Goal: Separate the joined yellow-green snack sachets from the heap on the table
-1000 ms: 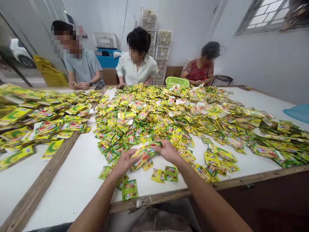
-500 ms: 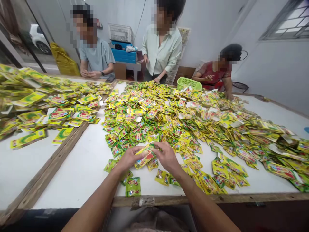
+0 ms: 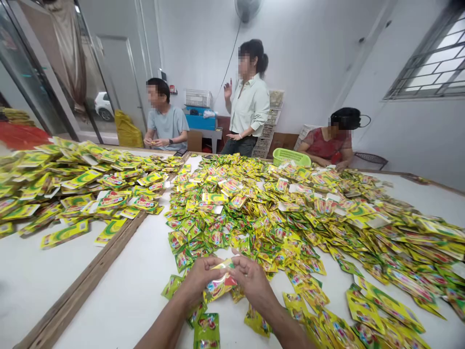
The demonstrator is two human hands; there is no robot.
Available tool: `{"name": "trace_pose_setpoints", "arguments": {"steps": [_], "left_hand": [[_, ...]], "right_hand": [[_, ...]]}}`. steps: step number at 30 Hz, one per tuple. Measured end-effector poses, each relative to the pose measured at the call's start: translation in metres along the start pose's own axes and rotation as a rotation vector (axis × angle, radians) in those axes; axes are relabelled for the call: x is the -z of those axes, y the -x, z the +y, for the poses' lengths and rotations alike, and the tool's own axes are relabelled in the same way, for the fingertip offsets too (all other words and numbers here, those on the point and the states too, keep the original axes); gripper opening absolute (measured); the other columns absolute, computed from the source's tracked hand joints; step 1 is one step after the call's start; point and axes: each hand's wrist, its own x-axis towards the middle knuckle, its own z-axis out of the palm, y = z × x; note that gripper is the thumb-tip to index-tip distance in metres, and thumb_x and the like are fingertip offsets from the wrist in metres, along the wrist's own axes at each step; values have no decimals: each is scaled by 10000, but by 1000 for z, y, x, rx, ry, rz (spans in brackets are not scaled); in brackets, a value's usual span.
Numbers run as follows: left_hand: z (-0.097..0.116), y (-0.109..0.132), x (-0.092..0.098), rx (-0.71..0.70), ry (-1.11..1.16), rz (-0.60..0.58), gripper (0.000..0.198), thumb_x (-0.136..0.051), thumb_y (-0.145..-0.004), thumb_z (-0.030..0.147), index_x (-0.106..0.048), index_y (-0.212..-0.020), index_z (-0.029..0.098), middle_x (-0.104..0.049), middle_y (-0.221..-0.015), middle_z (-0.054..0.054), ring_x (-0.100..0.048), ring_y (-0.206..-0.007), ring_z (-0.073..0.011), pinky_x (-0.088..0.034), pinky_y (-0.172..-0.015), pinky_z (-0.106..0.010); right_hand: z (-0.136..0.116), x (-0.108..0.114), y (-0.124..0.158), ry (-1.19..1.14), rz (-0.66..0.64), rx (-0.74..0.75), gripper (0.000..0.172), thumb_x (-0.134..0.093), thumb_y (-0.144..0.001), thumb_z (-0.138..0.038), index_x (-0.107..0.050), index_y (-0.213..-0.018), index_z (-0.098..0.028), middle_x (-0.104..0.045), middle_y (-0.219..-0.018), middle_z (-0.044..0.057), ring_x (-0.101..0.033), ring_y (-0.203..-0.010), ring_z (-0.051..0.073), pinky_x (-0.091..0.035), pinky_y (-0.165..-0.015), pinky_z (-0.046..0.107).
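Observation:
Both my left hand (image 3: 199,278) and my right hand (image 3: 250,281) pinch a short strip of yellow, green and red foil sachets (image 3: 220,283) between them, just above the white table top (image 3: 119,300). A large heap of similar sachets (image 3: 254,218) lies right beyond my hands. Loose sachets (image 3: 206,332) rest below my left wrist, and others (image 3: 257,321) lie below my right hand. The strip is partly hidden by my fingers.
A wooden rail (image 3: 83,291) divides this table from another sachet-covered one (image 3: 87,186) at left. Co-workers sit at the far side: one in grey (image 3: 167,126), one in red (image 3: 329,145). Another stands (image 3: 249,106). A green basket (image 3: 292,157) sits at the far edge.
My view has tilted up, showing more of the room. The far co-worker now stands upright with one hand raised. My hands still hold the strip, now bunched closer together.

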Motion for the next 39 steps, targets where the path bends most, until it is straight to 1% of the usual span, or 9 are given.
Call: {"name": "trace_pose_setpoints", "arguments": {"steps": [5, 10, 16, 18, 22, 27, 30, 34, 39], "left_hand": [[2, 1, 2, 40, -8, 53, 297, -770, -539, 354, -690, -712, 127, -663, -623, -30, -596, -627, -169, -437, -612, -264], [55, -1, 61, -59, -284, 212, 383, -728, -557, 410, -685, -815, 130, -694, -707, -43, -606, -606, -184, -450, -597, -283], [159, -33, 138, -393, -1032, 1165, 558, -619, -682, 414, -527, -1159, 139, -564, -1199, -165, -522, -1078, -343, -443, -824, -432], [167, -60, 128, -496, -1249, 1121, 642, -603, -704, 388, -431, -1262, 121, -467, -1313, -185, -413, -1210, -334, -362, -960, -440], [140, -126, 82, -387, -1474, 688, 723, -593, -700, 325, -337, -1346, 125, -420, -1364, -182, -357, -1267, -316, -314, -1013, -405], [98, -170, 46, -269, -1477, 494, 497, -586, -652, 174, -569, -1147, 215, -629, -1137, -129, -539, -1091, -303, -428, -855, -371], [88, -164, 41, -276, -1460, 472, 301, -510, -705, 169, -652, -969, 189, -690, -924, -126, -607, -943, -288, -448, -779, -351], [92, -132, 40, -375, -1414, 552, 337, -457, -750, 232, -597, -1052, 179, -649, -1038, -103, -562, -1017, -256, -421, -847, -340], [100, -76, 39, -599, -810, 566, 320, -560, -646, 265, -593, -941, 146, -620, -734, -16, -573, -662, -139, -454, -641, -254]], "right_hand": [[3, -18, 6, -281, -103, -137, 391, -570, -752, -494, -619, -957, -165, -667, -756, 61, -621, -723, 207, -479, -715, 354], [4, -11, 14, -219, 61, -32, 438, -592, -761, -420, -539, -1148, -224, -562, -1176, 113, -533, -1085, 220, -427, -909, 340], [15, 10, 19, -72, 144, -152, 339, -527, -783, -494, -642, -861, -184, -655, -904, 86, -592, -901, 243, -460, -817, 339], [17, 9, 24, -34, 152, -152, 333, -515, -791, -497, -638, -832, -190, -660, -848, 68, -597, -835, 230, -463, -767, 315], [17, 5, 42, 92, 119, -128, 303, -493, -809, -478, -643, -795, -215, -655, -771, 37, -580, -752, 202, -453, -714, 275], [20, 21, 67, 177, 134, -138, 315, -470, -827, -463, -639, -759, -206, -651, -734, 38, -586, -719, 194, -444, -680, 257], [25, 37, 77, 143, 223, -189, 302, -493, -817, -455, -630, -762, -191, -668, -772, 50, -604, -777, 208, -446, -714, 271], [36, 57, 82, 99, 333, -260, 293, -495, -815, -443, -618, -777, -180, -679, -796, 57, -610, -807, 213, -442, -744, 299], [38, 60, 78, 323, 212, -190, 212, -528, -807, -365, -646, -820, -189, -672, -804, 43, -588, -772, 197, -428, -722, 306]]}}
